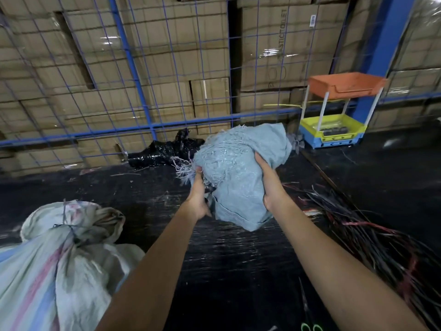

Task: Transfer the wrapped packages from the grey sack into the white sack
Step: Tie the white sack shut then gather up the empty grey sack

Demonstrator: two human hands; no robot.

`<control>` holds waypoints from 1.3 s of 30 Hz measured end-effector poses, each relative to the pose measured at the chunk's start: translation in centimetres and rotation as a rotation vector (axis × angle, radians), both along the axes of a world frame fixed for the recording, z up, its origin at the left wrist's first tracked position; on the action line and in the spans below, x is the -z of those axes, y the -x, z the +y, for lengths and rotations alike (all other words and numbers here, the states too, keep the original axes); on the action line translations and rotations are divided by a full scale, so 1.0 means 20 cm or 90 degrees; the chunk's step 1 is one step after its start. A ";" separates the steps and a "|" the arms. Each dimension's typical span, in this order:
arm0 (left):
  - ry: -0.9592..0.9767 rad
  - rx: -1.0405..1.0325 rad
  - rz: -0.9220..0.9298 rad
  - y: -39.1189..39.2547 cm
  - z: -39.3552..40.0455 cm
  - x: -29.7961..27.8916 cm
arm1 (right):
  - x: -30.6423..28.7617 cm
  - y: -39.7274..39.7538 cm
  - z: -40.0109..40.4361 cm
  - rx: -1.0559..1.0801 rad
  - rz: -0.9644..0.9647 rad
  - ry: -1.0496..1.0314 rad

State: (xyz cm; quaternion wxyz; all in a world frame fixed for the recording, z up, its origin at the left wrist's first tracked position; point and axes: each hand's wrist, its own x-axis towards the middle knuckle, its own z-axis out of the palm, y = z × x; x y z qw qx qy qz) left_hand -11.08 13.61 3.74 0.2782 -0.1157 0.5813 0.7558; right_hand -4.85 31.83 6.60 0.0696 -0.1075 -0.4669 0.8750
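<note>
A crumpled grey woven sack (238,173) with frayed threads is held up over the black wrapped surface, in the middle of the view. My left hand (199,194) grips its left edge and my right hand (268,182) clasps its right side. At the lower left a white sack (59,259) with pink and blue stripes is tied shut near its top with string. A black wrapped package (164,151) lies behind the grey sack, by the fence. I cannot see inside either sack.
A blue wire fence (143,91) backs the work surface, with stacked cardboard boxes behind it. An orange, yellow and blue tiered tray rack (334,115) stands at the right. Loose black and red straps (381,247) lie at the right. Green-handled scissors (310,323) rest at the bottom.
</note>
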 end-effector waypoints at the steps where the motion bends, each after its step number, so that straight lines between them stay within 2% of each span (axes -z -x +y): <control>1: -0.024 -0.008 -0.001 -0.04 0.02 -0.02 | 0.01 -0.04 0.02 -0.057 -0.021 0.011; 4: -0.141 -0.054 0.027 -0.18 0.07 -0.06 | 0.07 -0.13 0.09 -0.174 -0.060 -0.006; 8: -0.256 -0.120 0.023 -0.32 0.11 0.01 | 0.07 -0.26 0.16 -0.232 -0.111 -0.114; 12: -0.353 -0.218 -0.120 -0.53 0.14 0.00 | 0.01 -0.41 0.16 -0.232 -0.131 -0.258; 16: -0.373 -0.289 -0.150 -0.67 0.11 0.02 | -0.03 -0.51 0.08 -0.148 -0.164 -0.449; 18: -0.349 -0.239 -0.120 -0.71 0.07 0.05 | -0.01 -0.58 0.04 -0.118 -0.149 -0.462; 22: -0.237 -0.123 -0.059 -0.84 -0.07 0.09 | 0.07 -0.78 -0.05 -0.132 -0.079 -0.289; 26: -0.164 -0.018 -0.033 -0.85 -0.19 0.14 | 0.13 -0.94 -0.13 0.024 -0.034 -0.306; 28: -0.051 -0.003 0.022 -0.81 -0.26 0.17 | 0.17 -1.02 -0.13 0.129 -0.063 -0.353; 30: -0.027 0.043 0.041 -0.81 -0.31 0.15 | 0.22 -1.11 -0.10 0.176 -0.113 -0.448; 31: -0.048 0.103 0.055 -0.82 -0.31 0.13 | 0.24 -1.13 -0.09 0.163 -0.151 -0.531; 33: -0.013 0.281 0.097 -0.91 -0.29 0.08 | 0.25 -1.23 -0.12 0.079 -0.213 -0.664; 35: 0.032 0.425 0.138 -1.03 -0.23 0.09 | 0.26 -1.28 -0.17 -0.002 -0.203 -0.684; 37: 0.056 0.434 0.131 -1.10 -0.17 0.12 | 0.25 -1.33 -0.21 0.008 -0.169 -0.709; 39: 0.052 0.384 0.119 -1.12 -0.14 0.17 | 0.25 -1.39 -0.19 0.036 -0.153 -0.697</control>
